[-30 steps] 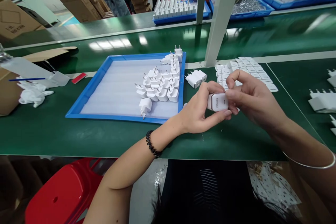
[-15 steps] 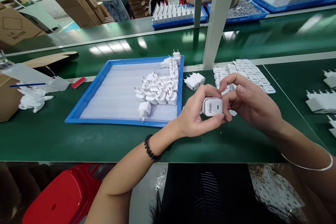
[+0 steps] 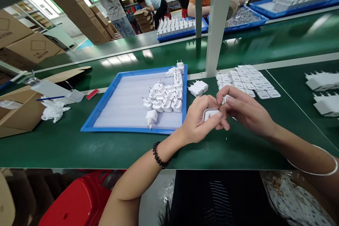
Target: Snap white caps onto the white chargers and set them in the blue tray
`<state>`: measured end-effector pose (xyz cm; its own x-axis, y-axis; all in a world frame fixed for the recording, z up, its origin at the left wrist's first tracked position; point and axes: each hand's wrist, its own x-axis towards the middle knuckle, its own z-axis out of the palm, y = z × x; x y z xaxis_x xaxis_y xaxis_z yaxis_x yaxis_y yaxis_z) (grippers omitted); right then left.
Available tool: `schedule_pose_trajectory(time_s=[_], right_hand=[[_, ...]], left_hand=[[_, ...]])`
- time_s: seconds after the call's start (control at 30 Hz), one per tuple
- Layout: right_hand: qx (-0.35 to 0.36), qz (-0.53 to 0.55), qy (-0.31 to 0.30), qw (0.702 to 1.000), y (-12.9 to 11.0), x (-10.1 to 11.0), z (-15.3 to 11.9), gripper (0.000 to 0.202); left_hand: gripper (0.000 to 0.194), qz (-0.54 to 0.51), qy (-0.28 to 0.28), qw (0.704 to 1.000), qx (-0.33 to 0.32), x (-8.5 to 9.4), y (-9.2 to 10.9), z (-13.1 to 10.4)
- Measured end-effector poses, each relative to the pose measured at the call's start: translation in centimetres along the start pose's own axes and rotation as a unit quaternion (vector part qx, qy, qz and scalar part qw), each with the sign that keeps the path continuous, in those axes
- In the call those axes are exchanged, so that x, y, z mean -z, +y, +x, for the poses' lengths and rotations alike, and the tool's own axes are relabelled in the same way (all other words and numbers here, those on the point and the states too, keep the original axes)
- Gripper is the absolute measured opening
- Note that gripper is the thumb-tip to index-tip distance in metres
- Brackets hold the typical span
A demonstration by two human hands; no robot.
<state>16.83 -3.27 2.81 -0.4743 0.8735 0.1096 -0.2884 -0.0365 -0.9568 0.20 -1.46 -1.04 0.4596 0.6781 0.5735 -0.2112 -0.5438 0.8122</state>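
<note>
My left hand (image 3: 201, 120) is closed around a white charger body (image 3: 210, 113), whose printed end face is partly covered by my thumb. Close beside it, my right hand (image 3: 243, 109) pinches a small white piece (image 3: 225, 99) between thumb and forefinger; its exact kind is hidden. The other right fingers curl against the charger. Left of my hands, a blue-rimmed tray (image 3: 99, 111) holds many white plug chargers (image 3: 166, 105) grouped on its right side. Two more chargers (image 3: 198, 88) stand between the tray and rows of flat white covers (image 3: 249, 82).
A white post (image 3: 215, 24) rises behind my hands. More white plugs (image 3: 327, 104) lie at far right. At left are crumpled white gloves (image 3: 54, 110), a red strip (image 3: 92, 94) and an open carton (image 3: 23, 113). People work beyond the bench; a red stool (image 3: 71, 201) stands below.
The charger in my left hand has tilted, and my thumb now covers more of its face. My right fingers have drawn together, with a white piece showing between them. The camera view has shifted.
</note>
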Motion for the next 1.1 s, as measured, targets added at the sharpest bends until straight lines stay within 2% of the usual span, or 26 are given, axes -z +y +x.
schedule_pose_trajectory(time_s=[0.23,0.33,0.47,0.67,0.87,1.1], right_hand=[[-0.004,-0.002,-0.006,1.0,0.6,0.3,0.4,0.016],[-0.005,-0.011,-0.005,1.0,0.7,0.3,0.4,0.015],[0.011,-0.015,0.037,0.999,0.7,0.5,0.5,0.014],[0.022,-0.02,0.059,0.998,0.8,0.6,0.7,0.015],[0.046,-0.066,0.044,0.996,1.0,0.2,0.4,0.012],[0.083,-0.117,0.018,0.99,1.0,0.4,0.3,0.006]], left_hand=[[0.026,0.01,0.011,1.0,0.026,0.2,-0.1,-0.1],[0.029,-0.035,0.02,0.998,0.047,0.3,0.1,0.1],[0.031,-0.12,0.007,0.989,0.088,0.6,0.0,0.4],[0.029,-0.143,0.015,0.98,0.135,0.8,-0.4,0.6],[0.013,-0.156,0.027,0.979,0.127,0.7,0.4,0.9],[0.024,-0.166,0.029,0.972,0.165,0.8,0.1,1.0]])
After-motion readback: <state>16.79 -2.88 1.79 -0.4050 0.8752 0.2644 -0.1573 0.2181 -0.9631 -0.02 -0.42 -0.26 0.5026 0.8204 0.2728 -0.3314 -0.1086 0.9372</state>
